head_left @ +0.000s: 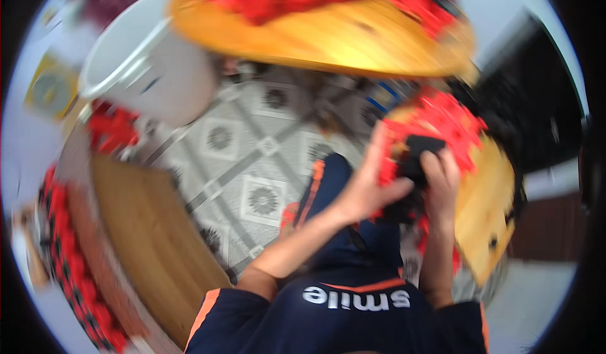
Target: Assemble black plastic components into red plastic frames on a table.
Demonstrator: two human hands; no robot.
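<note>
Both the left hand (369,190) and right hand (442,180) grip a red-and-black woven piece (435,127), apparently mid-weave; next calls for steady tension.

Both hands, left hand (369,187) and right hand (442,177), clutch a black object (420,155) (blurred, perhaps fabric) against red-trimmed wooden board (486,209); white bucket (148,57) sits far left of it.

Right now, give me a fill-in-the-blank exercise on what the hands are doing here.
1. Both hands, left hand and right hand, grip a small ___ -coloured object.
2. The round wooden board beside them carries a heap of ___ pieces.
3. The bucket at upper left is ___.
4. The floor is covered in patterned ___.

Missing words: black; red; white; tiles
</note>
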